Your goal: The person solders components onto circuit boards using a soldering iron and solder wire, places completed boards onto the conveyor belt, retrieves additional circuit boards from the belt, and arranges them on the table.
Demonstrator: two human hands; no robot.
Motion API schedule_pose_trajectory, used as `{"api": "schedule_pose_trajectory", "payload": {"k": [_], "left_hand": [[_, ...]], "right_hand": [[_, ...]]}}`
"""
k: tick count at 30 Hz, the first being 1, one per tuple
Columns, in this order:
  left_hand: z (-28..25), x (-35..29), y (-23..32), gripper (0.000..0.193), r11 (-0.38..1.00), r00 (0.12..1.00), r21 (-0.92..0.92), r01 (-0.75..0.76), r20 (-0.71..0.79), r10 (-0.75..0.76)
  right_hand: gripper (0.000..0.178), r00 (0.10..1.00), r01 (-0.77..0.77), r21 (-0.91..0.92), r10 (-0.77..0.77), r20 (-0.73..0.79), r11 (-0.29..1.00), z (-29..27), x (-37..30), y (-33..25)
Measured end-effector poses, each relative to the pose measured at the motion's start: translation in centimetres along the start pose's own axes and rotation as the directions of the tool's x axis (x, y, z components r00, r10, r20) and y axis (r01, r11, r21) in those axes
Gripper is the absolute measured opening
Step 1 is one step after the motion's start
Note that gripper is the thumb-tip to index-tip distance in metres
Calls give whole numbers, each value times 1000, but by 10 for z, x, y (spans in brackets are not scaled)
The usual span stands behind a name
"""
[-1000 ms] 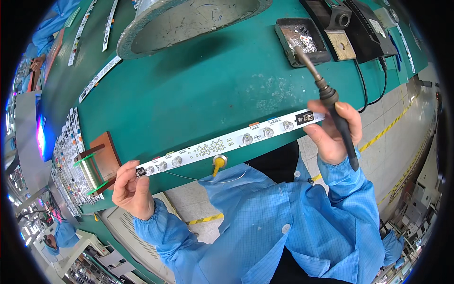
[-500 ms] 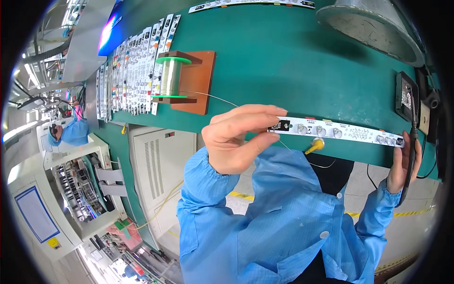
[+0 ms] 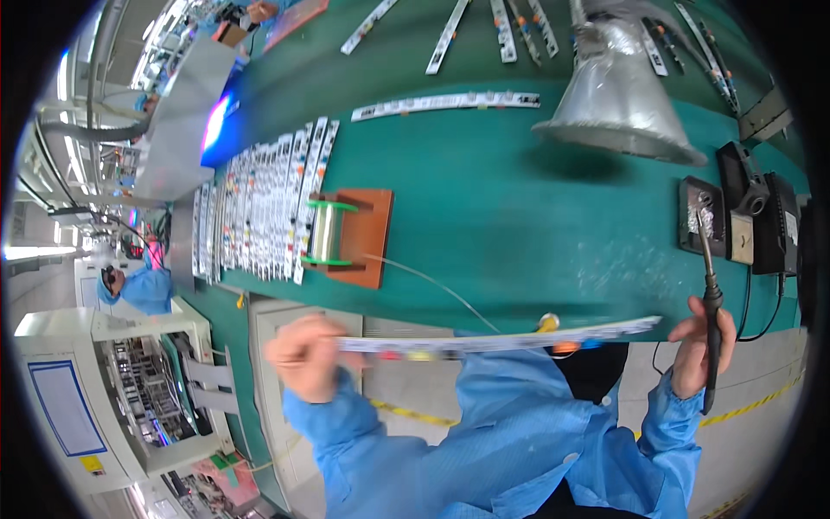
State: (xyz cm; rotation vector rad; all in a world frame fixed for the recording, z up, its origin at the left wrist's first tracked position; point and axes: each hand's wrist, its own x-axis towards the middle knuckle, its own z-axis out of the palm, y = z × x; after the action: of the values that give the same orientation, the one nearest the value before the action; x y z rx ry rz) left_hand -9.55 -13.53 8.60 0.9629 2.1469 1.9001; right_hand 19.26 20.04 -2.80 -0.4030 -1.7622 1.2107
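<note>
A long, narrow white circuit board strip [image 3: 484, 341] is pinched at its left end by my left hand [image 3: 307, 353], which is blurred by motion. The strip hangs in front of the bench edge, with small red, yellow, orange and blue parts along its lower side. Its right end stops short of my right hand [image 3: 699, 348]. My right hand is closed round the black handle of a soldering iron [image 3: 712, 324], whose metal tip points up toward a small dark tray [image 3: 700, 216]. From a spool of solder wire [image 3: 328, 233], a thin strand runs behind the strip.
A brown holder [image 3: 373, 238] carries the spool on the green bench. Left of it lie several finished-looking board strips [image 3: 268, 208] in a row. One strip [image 3: 445, 104] lies farther back. A silver fume hood [image 3: 622, 112] hangs at the back right; a black soldering station [image 3: 775, 227] stands at right.
My left hand has moved left with the strip, and the strip's right end has come away from my right hand. The strip has turned about its length. The view now takes in more of the far bench.
</note>
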Motion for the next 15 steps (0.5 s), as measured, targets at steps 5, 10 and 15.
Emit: {"api": "schedule_pose_trajectory", "payload": {"k": [5,10,15], "left_hand": [[-94,59,-6,19,992,892,-65,109,-435,-127],[-112,200,-48,23,954,882,-177,240,-371,-291],[-17,330,-117,21,907,805,-297,298,-432,-406]], "right_hand": [[50,997,-57,-16,56,-61,998,0,3,10],[46,991,-116,-35,113,-73,993,-4,1,22],[44,995,-45,-42,41,-91,998,-3,0,25]]}}
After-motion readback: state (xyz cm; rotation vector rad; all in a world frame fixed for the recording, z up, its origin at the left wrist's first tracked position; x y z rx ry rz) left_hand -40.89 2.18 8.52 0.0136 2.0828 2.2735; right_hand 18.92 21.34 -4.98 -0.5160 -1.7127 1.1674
